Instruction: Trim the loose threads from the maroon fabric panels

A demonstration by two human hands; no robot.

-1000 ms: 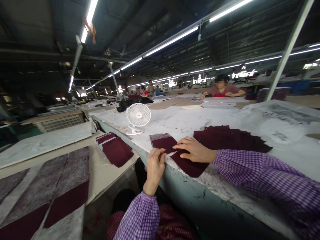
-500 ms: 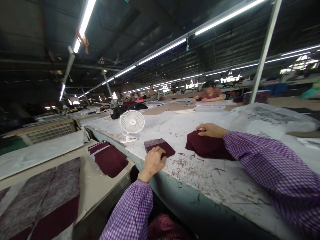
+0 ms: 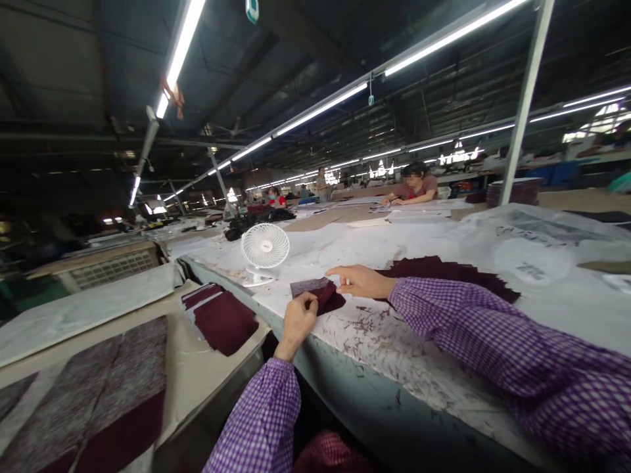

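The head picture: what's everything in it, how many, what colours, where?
Work table: one, white, middle.
Small cloth pile: one, burgundy and grey, table's near edge.
Spread pile: one, burgundy, further right.
Fan: one, white, table's left.
Plastic bag: one, whitish, table's right.
Dark heap: one, black, behind fan.
Left table: one, beige, left.
Cloth stack: one, burgundy and pale, left table's corner.
Speckled panels: at least two, grey and burgundy, left table.
Post: one, pale, right.
Far stack: one, burgundy, beside post.
Ceiling lights: many, white, overhead.
Co-workers: at least three, some in red, background.
Left grip: one, purple sleeve, at small cloth pile.
Right grip: one, purple sleeve, pile's right side.
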